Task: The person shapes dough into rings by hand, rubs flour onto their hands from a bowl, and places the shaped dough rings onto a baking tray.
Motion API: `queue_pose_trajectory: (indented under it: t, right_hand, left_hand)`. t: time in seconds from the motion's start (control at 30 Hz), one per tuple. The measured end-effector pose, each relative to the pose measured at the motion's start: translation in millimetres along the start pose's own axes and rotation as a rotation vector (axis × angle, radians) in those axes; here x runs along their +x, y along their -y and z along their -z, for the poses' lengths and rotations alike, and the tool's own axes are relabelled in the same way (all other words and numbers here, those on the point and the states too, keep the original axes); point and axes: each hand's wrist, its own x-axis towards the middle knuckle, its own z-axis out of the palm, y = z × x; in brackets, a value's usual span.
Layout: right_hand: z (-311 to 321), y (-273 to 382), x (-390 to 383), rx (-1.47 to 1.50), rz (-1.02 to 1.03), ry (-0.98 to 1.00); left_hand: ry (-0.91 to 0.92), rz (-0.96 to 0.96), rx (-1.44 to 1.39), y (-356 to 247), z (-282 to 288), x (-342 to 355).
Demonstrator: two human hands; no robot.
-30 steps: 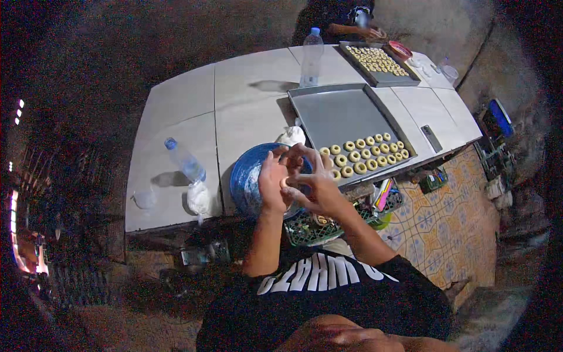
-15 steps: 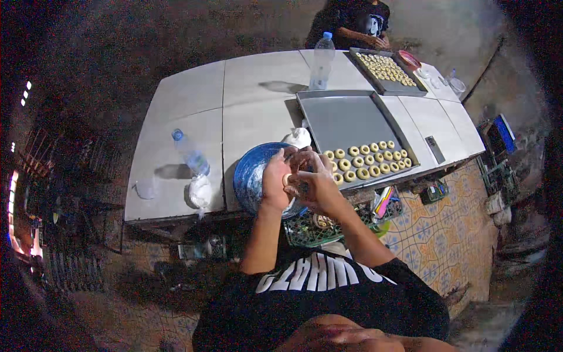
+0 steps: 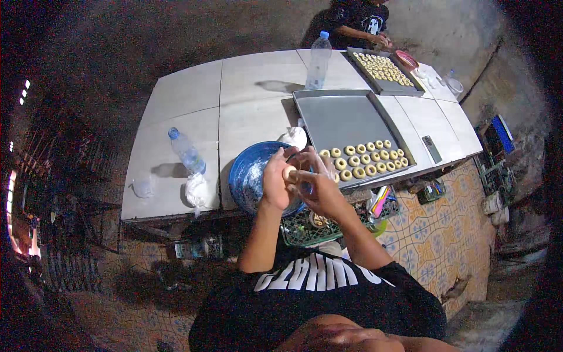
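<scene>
Over the blue bowl (image 3: 234, 179), dusted inside with white flour, my two hands meet around a small pale piece of dough (image 3: 289, 172). My left hand (image 3: 275, 186) cups it against the fingers and palm. From the other side my right hand (image 3: 319, 190) has its fingers curled and presses the dough; some fingers are blurred. To the right lies a grey metal tray (image 3: 346, 114), its near part holding rows of ring-shaped dough pieces (image 3: 370, 170). A knotted white bag (image 3: 294, 138) sits between bowl and tray.
Left on the white table stand a plastic bottle (image 3: 187, 152) and a white bag (image 3: 198, 190). Another bottle (image 3: 319, 61) is behind the tray. A phone (image 3: 432, 149) lies at right. Beyond, a co-worker (image 3: 363, 26) stands by a second tray (image 3: 384, 71) of rings.
The dough shows more plainly between my hands, and my right fingers have shifted around it. The whole view has moved slightly. The co-worker's hands have moved a little.
</scene>
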Motion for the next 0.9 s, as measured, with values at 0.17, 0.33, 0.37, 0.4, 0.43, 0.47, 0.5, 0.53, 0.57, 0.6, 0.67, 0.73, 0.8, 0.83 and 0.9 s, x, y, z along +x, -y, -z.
queue_pose_trajectory:
  t: [0.17,0.33,0.37,0.4,0.43,0.47,0.5,0.53,0.57,0.6,0.67,0.73,0.8,0.83,0.9]
  right_hand:
    - [-3.2,-10.6,-1.4,-0.055,0.001,0.132]
    - [4.0,12.8,2.3,-0.093,-0.055,0.048]
    - [1.6,11.8,1.3,-0.092,-0.054,0.049]
    - [-1.6,8.7,0.3,-0.167,0.024,0.032]
    - [-4.8,6.1,-0.8,-0.242,0.101,0.014]
    - [-8.2,5.5,-1.5,-0.257,0.112,-0.016]
    - [-11.7,3.7,-1.0,-0.256,0.111,-0.014]
    - [-14.9,1.2,0.9,-0.221,0.055,0.018]
    - [-17.3,0.1,2.0,-0.185,-0.001,0.05]
    - [-6.3,21.2,8.6,-0.124,-0.04,0.085]
    - [-9.0,24.0,6.9,-0.134,-0.038,0.043]
    - [-11.8,23.0,5.4,-0.114,-0.011,0.003]
    - [-12.0,19.7,5.5,-0.097,0.011,0.023]
    - [-16.6,16.5,4.9,-0.137,0.055,-0.043]
    - [-20.0,14.1,5.8,-0.159,0.048,-0.083]
  left_hand:
    - [0.083,0.007,-0.036,6.0,18.6,6.7]
    - [0.099,0.138,-0.165,-4.1,11.7,2.4]
    - [0.099,0.138,-0.165,-4.7,11.2,0.2]
    - [0.054,0.109,-0.152,-8.3,3.0,-5.5]
    - [0.008,0.08,-0.138,-10.3,-1.2,-8.5]
    - [0.007,0.081,-0.139,-9.3,3.3,-6.1]
    - [0.028,0.089,-0.109,-8.5,9.9,-3.8]
    - [0.048,0.097,-0.08,-7.8,15.9,-2.4]
    - [0.045,0.099,-0.082,-6.9,22.2,-2.5]
    - [0.057,0.1,-0.082,-7.4,28.6,-2.9]
    - [0.056,0.129,-0.152,-10.7,16.8,-7.9]
    - [-0.038,0.118,-0.145,-15.3,7.7,-12.0]
    - [-0.141,0.096,-0.12,-19.1,3.8,-14.4]
    - [-0.159,0.088,-0.106,-20.4,3.3,-15.4]
    - [-0.157,-0.006,0.054,-11.7,17.2,-10.7]
